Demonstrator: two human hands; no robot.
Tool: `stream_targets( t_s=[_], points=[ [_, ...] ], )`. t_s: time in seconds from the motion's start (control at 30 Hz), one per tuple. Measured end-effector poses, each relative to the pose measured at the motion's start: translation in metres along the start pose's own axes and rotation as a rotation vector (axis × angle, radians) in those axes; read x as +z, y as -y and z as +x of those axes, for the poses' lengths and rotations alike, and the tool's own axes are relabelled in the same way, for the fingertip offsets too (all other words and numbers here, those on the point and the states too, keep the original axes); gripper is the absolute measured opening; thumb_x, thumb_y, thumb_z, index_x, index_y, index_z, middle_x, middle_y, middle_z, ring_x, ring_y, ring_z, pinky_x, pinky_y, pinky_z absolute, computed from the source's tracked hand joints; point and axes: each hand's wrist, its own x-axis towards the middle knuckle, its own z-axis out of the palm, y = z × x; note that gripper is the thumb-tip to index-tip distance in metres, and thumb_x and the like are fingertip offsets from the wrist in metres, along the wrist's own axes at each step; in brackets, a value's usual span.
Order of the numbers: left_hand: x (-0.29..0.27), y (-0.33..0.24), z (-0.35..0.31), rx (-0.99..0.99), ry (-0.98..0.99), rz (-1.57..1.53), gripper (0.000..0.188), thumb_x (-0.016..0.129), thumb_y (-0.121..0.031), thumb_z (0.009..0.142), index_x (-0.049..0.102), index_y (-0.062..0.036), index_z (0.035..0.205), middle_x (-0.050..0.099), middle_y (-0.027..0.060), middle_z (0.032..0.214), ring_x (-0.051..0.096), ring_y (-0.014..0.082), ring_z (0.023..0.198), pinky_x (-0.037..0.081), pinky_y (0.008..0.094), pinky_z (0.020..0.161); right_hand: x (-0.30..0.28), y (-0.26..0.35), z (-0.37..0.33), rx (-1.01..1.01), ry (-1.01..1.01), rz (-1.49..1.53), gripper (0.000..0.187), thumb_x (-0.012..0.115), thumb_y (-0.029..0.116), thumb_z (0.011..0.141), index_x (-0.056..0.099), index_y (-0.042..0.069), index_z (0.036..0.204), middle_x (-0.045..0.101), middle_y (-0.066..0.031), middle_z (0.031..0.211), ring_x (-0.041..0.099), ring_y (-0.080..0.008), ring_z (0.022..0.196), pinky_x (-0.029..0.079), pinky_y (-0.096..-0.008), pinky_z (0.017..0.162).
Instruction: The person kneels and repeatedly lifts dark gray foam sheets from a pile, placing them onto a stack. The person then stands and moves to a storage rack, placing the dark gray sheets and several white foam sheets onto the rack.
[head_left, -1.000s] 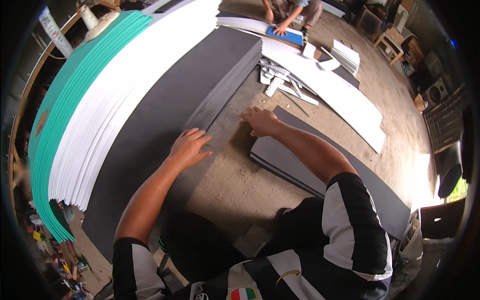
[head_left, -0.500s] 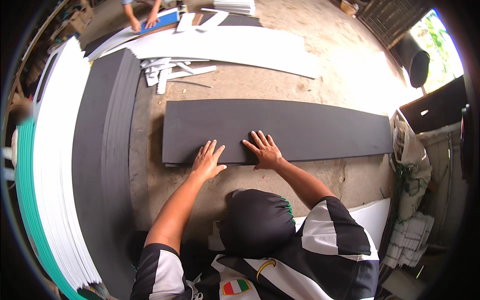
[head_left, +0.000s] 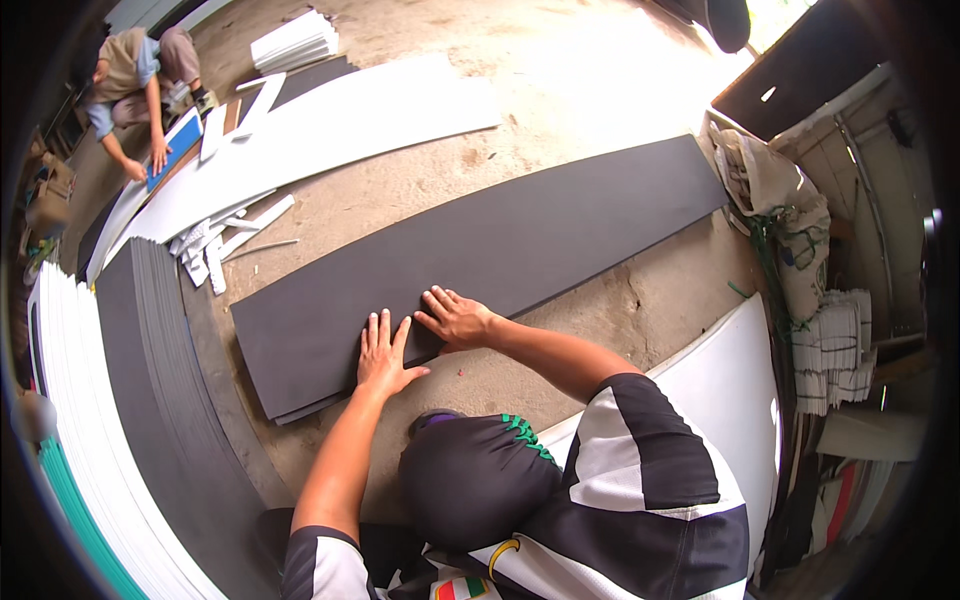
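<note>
Hands [head_left: 382,362] [head_left: 461,321] on dark sheet [head_left: 480,245], fingers [head_left: 385,328] spread

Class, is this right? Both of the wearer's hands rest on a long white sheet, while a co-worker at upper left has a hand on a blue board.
Not quite: the head view shows the left hand and right hand on a long dark grey sheet, not white.

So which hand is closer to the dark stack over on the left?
Left. The left hand is on the dark sheet, right of the dark stack and not touching it; the right hand is farther right, on the same sheet.
</note>
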Motion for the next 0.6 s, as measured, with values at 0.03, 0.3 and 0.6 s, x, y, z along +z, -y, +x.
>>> stream_targets(
  t_s=[0.03,0.3,0.6],
  points=[
    [0.001,-0.002,0.001,0.004,-0.018,0.032,0.111,0.084,-0.057,0.08,0.024,-0.0219,0.167,0.017,0.0231,0.173,0.014,0.0443,0.16,0.02,0.057,0.129,0.006,-0.002,-0.001,-0.031,-0.043,-0.007,0.095,0.077,0.059,0.084,0.048,0.001,0.153,0.047,-0.0361,0.152,0.048,-0.0514,0.142,0.043,-0.057,0.117],
    [-0.032,0.009,-0.012,0.11,-0.247,0.228,0.09,0.085,-0.024,0.081,0.042,-0.027,0.16,0.046,0.0241,0.158,0.044,0.0473,0.145,0.042,0.0566,0.117,-0.019,-0.001,-0.03,-0.001,-0.425,0.057,0.065,0.071,0.042,0.092,0.057,0.007,0.145,0.06,-0.0227,0.146,0.058,-0.0411,0.136,0.047,-0.0543,0.113],
    [-0.112,0.05,-0.067,-0.041,-0.226,0.278,0.078,0.08,-0.014,0.081,0.053,-0.0253,0.153,0.056,0.0168,0.153,0.055,0.0406,0.138,0.043,0.0582,0.114,-0.039,-0.054,-0.146,0.613,-0.419,0.067,0.055,0.072,0.01,0.085,0.063,0.012,0.139,0.063,-0.0105,0.147,0.057,-0.0297,0.14,0.044,-0.0498,0.117]
  ],
)
